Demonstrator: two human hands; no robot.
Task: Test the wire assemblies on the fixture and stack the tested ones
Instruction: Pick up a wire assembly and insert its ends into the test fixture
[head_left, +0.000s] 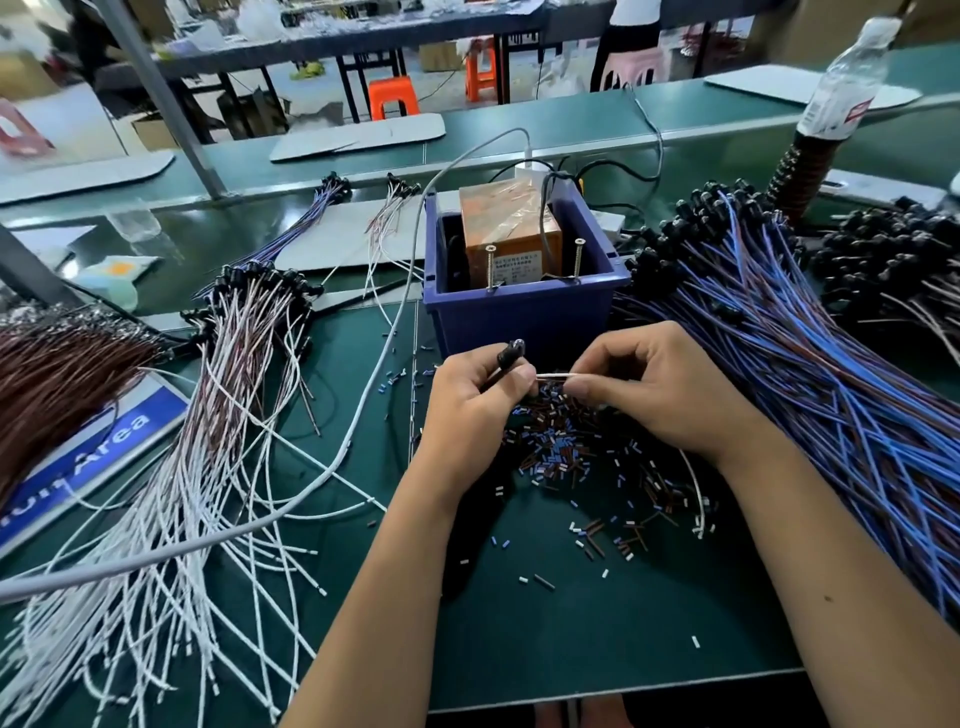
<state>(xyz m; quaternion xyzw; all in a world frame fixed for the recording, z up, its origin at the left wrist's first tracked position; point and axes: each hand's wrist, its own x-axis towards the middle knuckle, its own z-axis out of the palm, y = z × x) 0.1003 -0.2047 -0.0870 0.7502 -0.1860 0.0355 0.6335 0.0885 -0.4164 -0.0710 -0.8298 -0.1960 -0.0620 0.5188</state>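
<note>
My left hand (475, 400) grips one wire assembly near its black connector (511, 353), which sticks up above my fingers. My right hand (654, 387) pinches the white wire ends (553, 375) of the same assembly between thumb and forefinger. Both hands hover just in front of the test fixture, a blue bin (519, 312) holding an orange transformer (511, 228) and two upright screws (489, 267). A fanned stack of white and brown assemblies (228, 395) lies to the left. A large pile of blue and brown assemblies (810, 374) lies to the right.
Several cut insulation bits (576, 457) litter the green mat under my hands. A grey cable (332, 457) crosses the left stack. A brown wire bundle (57, 379) and a blue sign (78, 457) lie far left. A water bottle (844, 78) stands at the back right.
</note>
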